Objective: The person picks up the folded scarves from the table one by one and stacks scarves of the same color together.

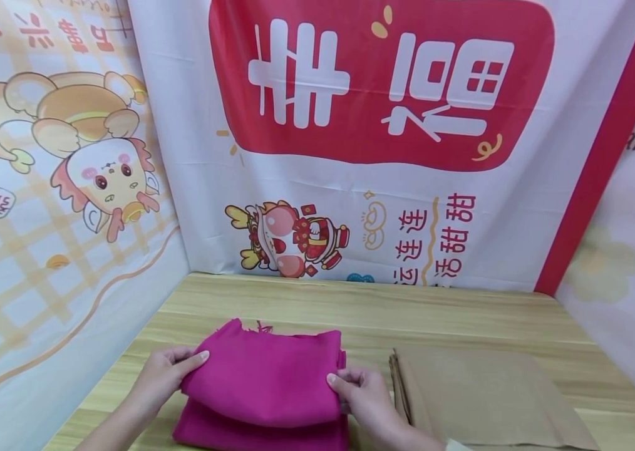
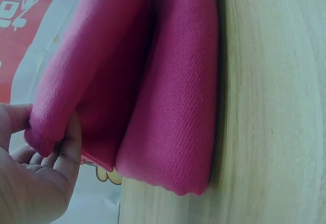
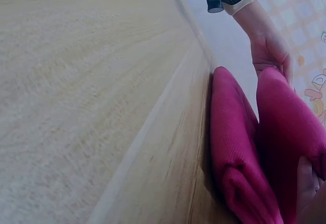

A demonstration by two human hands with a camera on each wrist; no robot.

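A magenta woven cloth (image 1: 269, 376), folded into layers and with some fringe at its far edge, lies on the wooden table. My left hand (image 1: 168, 371) pinches the left edge of its upper layer, thumb on top. On the opposite side my right hand (image 1: 364, 398) grips the right edge of the same layer. In the left wrist view the upper fold of the cloth (image 2: 97, 66) is lifted apart from the lower fold, and the left hand (image 2: 43, 168) has its fingers beneath it. The right wrist view shows the right hand (image 3: 309, 193) only partly, at the frame's edge.
A folded brown cloth or paper-like stack (image 1: 481, 394) lies to the right of the magenta cloth. Light wood tabletop (image 1: 295, 300) extends behind both. Printed fabric hangings (image 1: 182, 156) stand at the back and sides.
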